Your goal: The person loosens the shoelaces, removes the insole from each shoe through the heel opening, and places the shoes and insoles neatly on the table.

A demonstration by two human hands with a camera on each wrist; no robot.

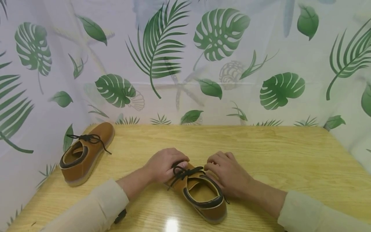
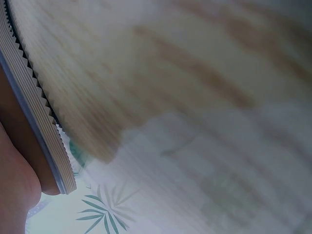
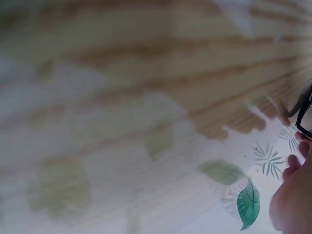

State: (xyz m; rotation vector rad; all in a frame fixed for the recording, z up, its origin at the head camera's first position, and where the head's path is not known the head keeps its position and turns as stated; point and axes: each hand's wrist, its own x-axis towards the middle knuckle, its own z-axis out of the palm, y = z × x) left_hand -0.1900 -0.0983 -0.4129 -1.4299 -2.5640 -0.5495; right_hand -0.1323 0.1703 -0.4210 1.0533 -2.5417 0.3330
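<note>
A brown lace-up shoe point(image 1: 204, 191) sits on the table in front of me, its heel toward me and to the right. Its black laces point(image 1: 185, 173) form a bow. My left hand point(image 1: 165, 166) grips the front of this shoe, covering much of the toe. The shoe's ribbed sole edge point(image 2: 46, 109) shows in the left wrist view beside part of the hand. My right hand point(image 1: 229, 174) is at the shoe's right side, its fingers loosely bent near the laces with nothing visible in them. Its thumb is mostly hidden in the head view.
A matching brown shoe point(image 1: 90, 154) stands at the table's left edge, toe pointing away, its black laces also in a bow. The wood-grain table point(image 1: 275, 151) meets a leaf-patterned curtain point(image 1: 179, 64) at the back and sides.
</note>
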